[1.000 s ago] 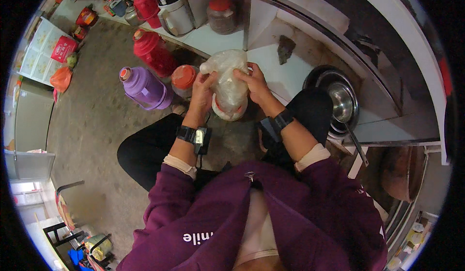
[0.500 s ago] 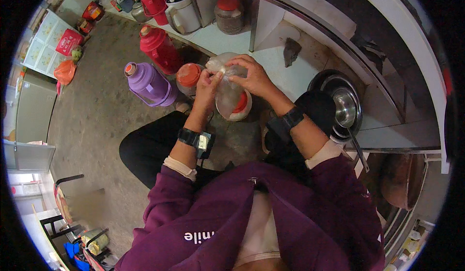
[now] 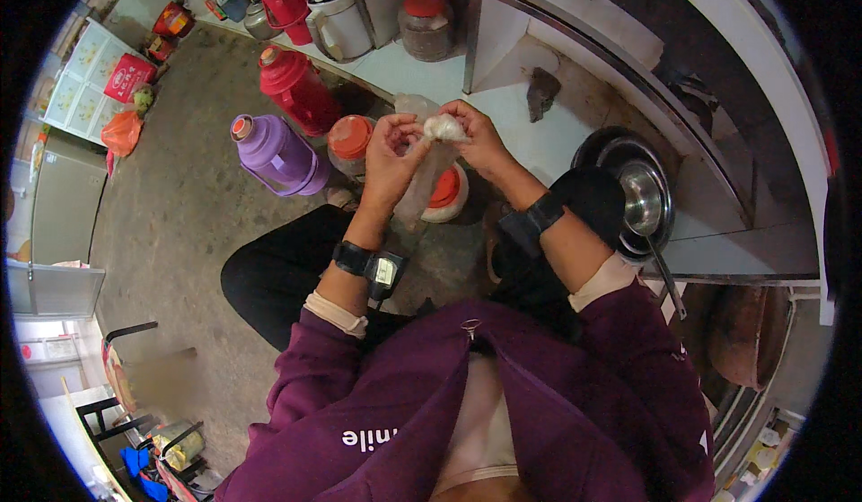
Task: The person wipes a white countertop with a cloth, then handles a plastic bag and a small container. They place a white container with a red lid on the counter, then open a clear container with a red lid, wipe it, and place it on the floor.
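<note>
Both hands meet in front of me at a clear plastic bag (image 3: pixel 418 188), whose loose part hangs down below them. A bunched whitish lump of the bag (image 3: pixel 444 127) sits between the fingertips. My left hand (image 3: pixel 392 156) is closed, its thumb and fingers pinching the bag from the left. From the right, my right hand (image 3: pixel 482 147) grips the bunched part, also closed. Just beneath hangs the bag over a pale jar with a red lid (image 3: pixel 445 188), partly covered by it. Left of my left hand stands a clear jar with an orange-red lid (image 3: pixel 349 138).
A purple thermos (image 3: pixel 278 156) and a red thermos (image 3: pixel 296 89) stand on the floor to the left. On the low shelf are a white jug (image 3: pixel 343 26) and a red-lidded jar (image 3: pixel 426 26). Metal bowls (image 3: pixel 642 197) and a handled pan lie beside my right knee.
My hands have shifted slightly on the bag, and the whitish bunched part now shows between the fingers. My left hand has turned, its fingers curling more.
</note>
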Motion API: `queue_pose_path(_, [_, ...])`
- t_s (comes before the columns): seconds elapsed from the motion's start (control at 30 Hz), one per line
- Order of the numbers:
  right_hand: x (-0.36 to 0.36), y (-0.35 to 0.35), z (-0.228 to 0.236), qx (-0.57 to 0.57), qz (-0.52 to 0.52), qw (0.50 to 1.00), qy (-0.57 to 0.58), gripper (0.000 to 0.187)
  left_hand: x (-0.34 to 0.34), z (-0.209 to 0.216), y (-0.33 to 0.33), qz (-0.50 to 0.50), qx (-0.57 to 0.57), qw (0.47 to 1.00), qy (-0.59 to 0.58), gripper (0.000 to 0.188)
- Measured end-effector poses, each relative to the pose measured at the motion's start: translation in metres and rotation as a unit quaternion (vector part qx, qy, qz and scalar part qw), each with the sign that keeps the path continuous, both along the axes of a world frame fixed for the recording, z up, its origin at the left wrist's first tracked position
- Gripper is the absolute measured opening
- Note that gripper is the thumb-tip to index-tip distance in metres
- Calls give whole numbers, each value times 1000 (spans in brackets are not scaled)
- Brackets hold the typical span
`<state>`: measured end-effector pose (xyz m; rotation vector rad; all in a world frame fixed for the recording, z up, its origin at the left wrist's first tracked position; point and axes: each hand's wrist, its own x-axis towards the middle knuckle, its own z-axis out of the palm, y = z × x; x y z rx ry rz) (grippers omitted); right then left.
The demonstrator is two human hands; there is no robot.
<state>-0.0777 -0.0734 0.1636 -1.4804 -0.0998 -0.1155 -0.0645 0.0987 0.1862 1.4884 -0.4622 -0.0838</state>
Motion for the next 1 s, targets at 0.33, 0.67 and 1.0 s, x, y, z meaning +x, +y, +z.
queue_pose_path(0.33, [-8,-16,24,54,142,988,26,23,-4,17,9,75,159,970,-168,27])
queue_pose_path(0.67, [-11,-2,27,-164,81,982,-44,31,3,4,11,38,-42,998,38,21])
queue_pose_path(1.0, [-18,7,30,-306,8,925,-225,22,14,-18,18,-50,-127,933,333,16])
